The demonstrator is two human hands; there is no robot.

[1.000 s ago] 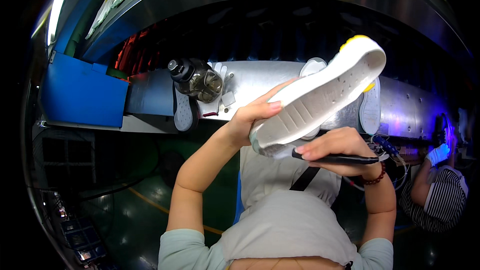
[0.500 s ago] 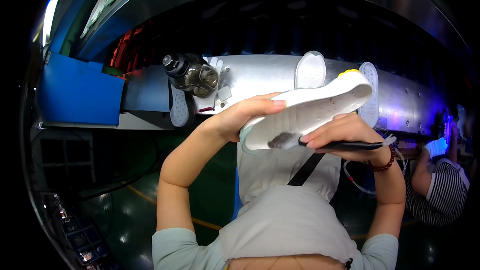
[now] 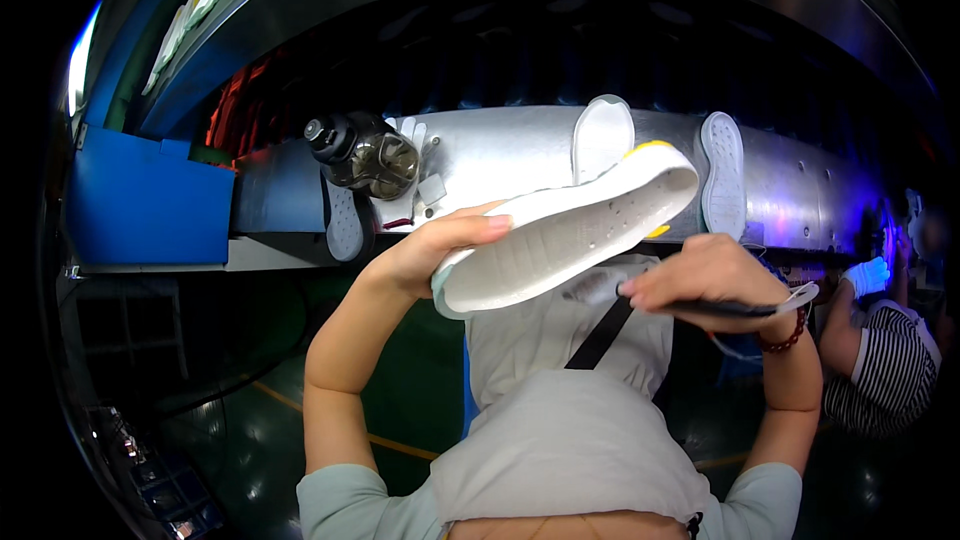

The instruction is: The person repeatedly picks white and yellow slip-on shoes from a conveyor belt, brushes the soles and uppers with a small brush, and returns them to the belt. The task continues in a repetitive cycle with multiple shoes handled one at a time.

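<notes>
Left hand (image 3: 418, 248), fingers closed, holds white sole (image 3: 575, 230) at left end; probably light, bendy, best gripped along side. Right hand (image 3: 712, 275): fingers round brush (image 3: 735, 310).

A white cupped shoe sole (image 3: 570, 235) is held in midair on a slant, one end toward the lower left and the other toward the upper right. Its hollow inner face shows, ribbed across the lower half and dotted with small holes higher up. Yellow marks the upper end's outside; pale green tints the lower. A black-handled brush (image 3: 730, 309) lies roughly level below it, its blurred bristles pointing left, near the rim.
</notes>
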